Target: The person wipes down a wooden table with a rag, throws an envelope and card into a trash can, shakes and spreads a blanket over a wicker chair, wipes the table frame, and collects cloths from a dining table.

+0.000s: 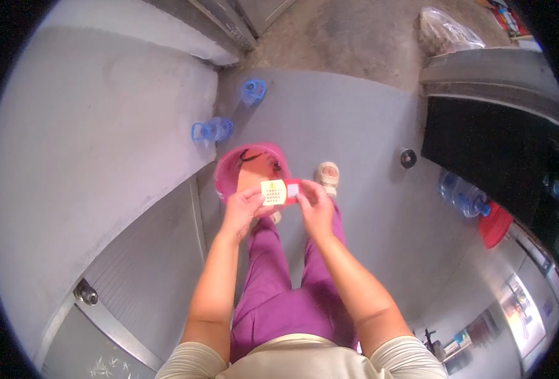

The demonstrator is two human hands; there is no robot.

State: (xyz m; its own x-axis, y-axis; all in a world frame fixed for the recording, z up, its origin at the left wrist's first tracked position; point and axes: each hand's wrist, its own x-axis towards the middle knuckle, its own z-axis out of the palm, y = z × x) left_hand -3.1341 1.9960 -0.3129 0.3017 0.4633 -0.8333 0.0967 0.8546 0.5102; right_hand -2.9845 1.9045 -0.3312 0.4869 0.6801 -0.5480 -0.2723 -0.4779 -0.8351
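Observation:
Both hands hold a small flat red and yellow packet (273, 193) with dark print, level in front of my body. My left hand (244, 207) pinches its yellow end, and my right hand (315, 204) grips the red end, where a pale patch shows. Just beyond my left hand stands a pink bucket (226, 173), partly hidden by the hand and packet. Inside the bucket are an orange sheet-like thing (253, 172) and some dark items too small to name.
Two blue plastic bottles (253, 92) lie or stand by the left wall. A door with a knob (87, 293) is at lower left. On the right are a doorstop (408, 158), another large clear bottle (461, 194) and a red object (495, 225). A plastic bag (447, 33) lies farther off.

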